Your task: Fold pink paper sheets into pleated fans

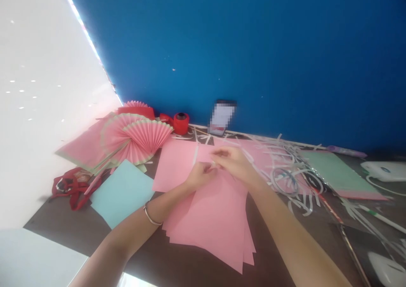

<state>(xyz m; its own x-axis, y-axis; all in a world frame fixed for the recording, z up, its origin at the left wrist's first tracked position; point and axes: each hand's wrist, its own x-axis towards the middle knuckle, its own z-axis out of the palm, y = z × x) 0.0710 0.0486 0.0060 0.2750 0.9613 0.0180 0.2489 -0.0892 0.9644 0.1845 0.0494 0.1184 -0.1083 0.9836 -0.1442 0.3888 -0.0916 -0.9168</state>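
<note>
Several pink paper sheets [218, 219] lie overlapping on the dark table, fanned out at their near edge. Over their far end my left hand [201, 175] has its fingers closed in a pinch, a bracelet on its wrist. My right hand [230, 158] comes in from the right, its fingers also pinched, close beside the left fingertips. What sits between the fingers of either hand is too small to make out. A white strip [196, 154] lies on the pink sheet [174, 160] just beyond my left hand.
Pleated pink fans [149, 137] and a turquoise sheet [125, 192] lie left. A phone [223, 118] leans on the blue wall beside a red tape dispenser [181, 124]. Curled white strips [285, 173], a green sheet [342, 173] and a white device [383, 170] are right.
</note>
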